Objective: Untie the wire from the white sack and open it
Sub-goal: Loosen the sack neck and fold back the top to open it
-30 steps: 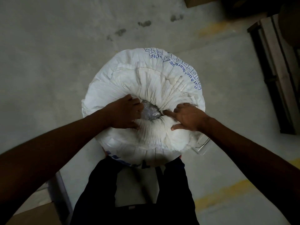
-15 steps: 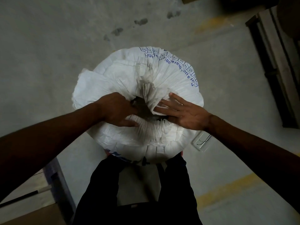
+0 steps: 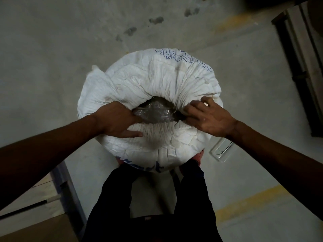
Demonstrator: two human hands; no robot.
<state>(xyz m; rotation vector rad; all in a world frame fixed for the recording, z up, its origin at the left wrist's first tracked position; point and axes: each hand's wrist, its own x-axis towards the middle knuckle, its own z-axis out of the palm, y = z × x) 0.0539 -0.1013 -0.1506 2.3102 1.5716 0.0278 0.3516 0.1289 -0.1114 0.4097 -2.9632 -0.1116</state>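
While the white sack [image 3: 157, 88] is braced between the legs, its pleated mouth is gripped at nine o'clock by the left hand [image 3: 115, 119] and at three o'clock by the right hand [image 3: 209, 117], both closed on the fabric for spreading; the clear liner [image 3: 153, 112] is exposed

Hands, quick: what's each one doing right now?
Left hand: closed on the white sack mouth's left edge.
Right hand: gripping the mouth's right edge, pulling it open.

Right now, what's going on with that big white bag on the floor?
A person is standing over a white sack and pulling its gathered mouth apart with both bare hands. The left hand grips the near-left edge of the opening, and the right hand holds the right edge. The mouth is partly open, showing a clear plastic liner inside. No wire is visible around the neck.
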